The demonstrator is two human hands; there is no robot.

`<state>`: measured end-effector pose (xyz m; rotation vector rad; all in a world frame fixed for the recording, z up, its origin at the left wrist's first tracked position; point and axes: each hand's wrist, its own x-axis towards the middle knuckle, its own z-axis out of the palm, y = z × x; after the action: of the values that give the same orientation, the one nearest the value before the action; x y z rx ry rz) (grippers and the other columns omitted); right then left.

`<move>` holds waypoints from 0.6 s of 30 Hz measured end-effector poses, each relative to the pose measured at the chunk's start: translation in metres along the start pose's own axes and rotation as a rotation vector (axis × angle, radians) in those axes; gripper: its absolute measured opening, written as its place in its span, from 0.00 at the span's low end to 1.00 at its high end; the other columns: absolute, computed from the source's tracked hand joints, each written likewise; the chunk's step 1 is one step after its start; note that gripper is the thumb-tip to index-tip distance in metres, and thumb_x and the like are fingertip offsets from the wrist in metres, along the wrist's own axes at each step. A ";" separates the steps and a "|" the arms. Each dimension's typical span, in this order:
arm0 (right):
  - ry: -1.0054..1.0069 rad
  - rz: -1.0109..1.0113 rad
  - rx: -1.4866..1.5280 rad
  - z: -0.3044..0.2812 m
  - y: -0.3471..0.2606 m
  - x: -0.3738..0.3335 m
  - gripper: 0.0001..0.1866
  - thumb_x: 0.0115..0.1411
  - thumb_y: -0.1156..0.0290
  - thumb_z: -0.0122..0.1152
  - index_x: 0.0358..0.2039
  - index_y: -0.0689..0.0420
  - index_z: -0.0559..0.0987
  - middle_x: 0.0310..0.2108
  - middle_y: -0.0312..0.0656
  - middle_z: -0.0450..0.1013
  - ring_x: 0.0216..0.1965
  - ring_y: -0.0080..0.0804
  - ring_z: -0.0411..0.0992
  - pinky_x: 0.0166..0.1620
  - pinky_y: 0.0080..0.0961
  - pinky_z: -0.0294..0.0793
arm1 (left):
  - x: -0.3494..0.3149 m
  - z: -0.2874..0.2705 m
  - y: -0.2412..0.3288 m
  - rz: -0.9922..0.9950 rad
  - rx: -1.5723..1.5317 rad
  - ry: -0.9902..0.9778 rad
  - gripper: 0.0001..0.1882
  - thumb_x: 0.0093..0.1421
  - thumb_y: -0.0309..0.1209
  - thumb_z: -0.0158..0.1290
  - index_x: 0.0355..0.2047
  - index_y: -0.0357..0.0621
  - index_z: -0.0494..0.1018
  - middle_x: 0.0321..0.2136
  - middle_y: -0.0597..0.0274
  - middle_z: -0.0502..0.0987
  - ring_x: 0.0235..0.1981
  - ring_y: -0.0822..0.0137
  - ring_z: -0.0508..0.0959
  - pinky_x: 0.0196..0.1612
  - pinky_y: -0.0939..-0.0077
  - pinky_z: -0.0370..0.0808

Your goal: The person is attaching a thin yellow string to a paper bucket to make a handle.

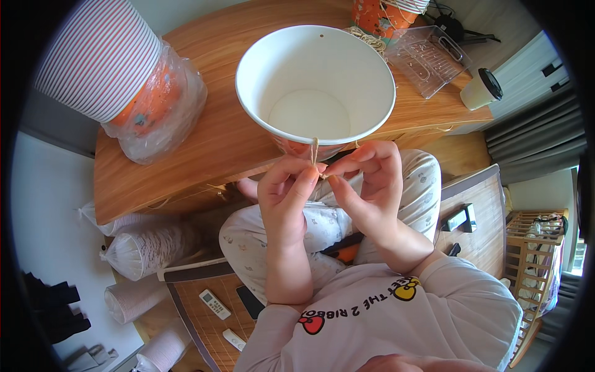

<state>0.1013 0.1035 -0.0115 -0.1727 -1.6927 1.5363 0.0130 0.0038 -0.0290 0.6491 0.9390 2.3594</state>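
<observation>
A large paper bucket (266,84), white inside with a patterned orange outside, stands at the table's near edge. One small hole shows in its far wall. Over the near rim passes a loop of thin beige cord (315,150), running down to my fingers. My left hand (285,201) pinches the cord between thumb and fingertips just below the rim. Close beside it, my right hand (375,195) pinches the cord's end with thumb and forefinger, its other fingers curled loosely. The fingertips of both hands nearly touch. Whether the cord is knotted there is too small to tell.
Nested paper buckets (93,62), partly in clear plastic, stand left on the wooden table (217,142). At the back right are more buckets (384,18), coiled cord (367,38), a clear tray (427,62) and a lidded cup (481,90). Bagged stacks (145,251) lie below left.
</observation>
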 end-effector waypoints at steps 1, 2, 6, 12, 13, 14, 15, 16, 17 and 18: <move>0.006 -0.005 0.007 0.000 0.000 0.000 0.20 0.52 0.83 0.63 0.41 0.58 0.62 0.33 0.42 0.77 0.37 0.27 0.78 0.40 0.19 0.73 | 0.000 0.001 0.000 -0.015 -0.029 0.009 0.04 0.61 0.21 0.53 0.35 0.34 0.74 0.34 0.61 0.78 0.37 0.76 0.76 0.42 0.85 0.69; 0.006 -0.004 0.008 0.000 -0.001 0.000 0.20 0.52 0.83 0.63 0.41 0.58 0.62 0.33 0.42 0.77 0.37 0.27 0.78 0.40 0.19 0.73 | 0.000 0.001 0.001 -0.016 -0.029 0.010 0.04 0.61 0.21 0.53 0.35 0.34 0.74 0.34 0.61 0.78 0.37 0.76 0.76 0.42 0.85 0.69; -0.005 -0.009 -0.017 -0.004 -0.001 0.000 0.20 0.53 0.83 0.62 0.41 0.59 0.62 0.34 0.43 0.76 0.38 0.28 0.77 0.40 0.20 0.74 | -0.002 0.001 0.004 -0.051 -0.058 0.070 0.04 0.61 0.23 0.54 0.35 0.34 0.75 0.33 0.60 0.79 0.37 0.75 0.77 0.44 0.83 0.69; -0.046 0.039 0.032 -0.003 -0.007 0.003 0.23 0.52 0.84 0.62 0.44 0.58 0.61 0.36 0.43 0.74 0.39 0.29 0.76 0.45 0.22 0.70 | -0.002 0.001 0.003 -0.036 -0.063 0.029 0.05 0.61 0.23 0.54 0.36 0.34 0.75 0.34 0.59 0.80 0.38 0.75 0.77 0.45 0.83 0.69; -0.056 0.025 0.037 -0.002 -0.007 0.003 0.23 0.52 0.84 0.62 0.44 0.58 0.61 0.36 0.43 0.74 0.39 0.29 0.76 0.45 0.22 0.70 | -0.002 0.001 0.003 -0.025 -0.065 0.018 0.05 0.61 0.23 0.54 0.37 0.34 0.75 0.35 0.58 0.80 0.38 0.75 0.77 0.45 0.83 0.70; -0.056 0.026 0.038 -0.001 -0.006 0.004 0.23 0.52 0.84 0.62 0.44 0.58 0.61 0.36 0.43 0.74 0.39 0.29 0.76 0.45 0.22 0.70 | -0.001 0.000 0.002 -0.025 -0.064 0.018 0.05 0.61 0.23 0.54 0.37 0.34 0.75 0.35 0.58 0.80 0.38 0.75 0.77 0.45 0.83 0.70; -0.060 0.015 0.019 -0.001 -0.005 0.005 0.22 0.53 0.84 0.62 0.43 0.58 0.61 0.34 0.43 0.75 0.39 0.28 0.76 0.43 0.21 0.72 | -0.001 0.000 0.002 -0.024 -0.079 0.008 0.05 0.61 0.23 0.54 0.37 0.34 0.75 0.35 0.58 0.80 0.38 0.74 0.77 0.45 0.83 0.70; -0.065 0.004 0.001 0.000 -0.005 0.005 0.21 0.53 0.83 0.62 0.42 0.58 0.61 0.33 0.43 0.77 0.38 0.27 0.77 0.41 0.21 0.74 | -0.002 -0.001 0.002 -0.024 -0.095 -0.001 0.05 0.61 0.23 0.54 0.37 0.34 0.75 0.35 0.58 0.80 0.38 0.74 0.77 0.45 0.82 0.70; -0.065 0.004 0.001 0.001 -0.005 0.005 0.21 0.53 0.83 0.62 0.42 0.58 0.61 0.33 0.43 0.77 0.38 0.27 0.77 0.41 0.21 0.74 | -0.002 -0.001 0.001 -0.024 -0.095 -0.001 0.05 0.61 0.23 0.54 0.37 0.34 0.75 0.35 0.58 0.80 0.38 0.74 0.77 0.45 0.82 0.70; -0.056 0.012 0.003 0.001 -0.004 0.005 0.22 0.53 0.83 0.62 0.42 0.58 0.61 0.33 0.43 0.77 0.38 0.26 0.76 0.41 0.20 0.74 | -0.002 -0.002 0.001 -0.030 -0.098 0.007 0.05 0.61 0.23 0.54 0.37 0.34 0.75 0.35 0.58 0.80 0.38 0.74 0.77 0.45 0.82 0.71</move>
<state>0.0990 0.1042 -0.0053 -0.1395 -1.7357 1.5657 0.0130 0.0008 -0.0304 0.5850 0.8242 2.3658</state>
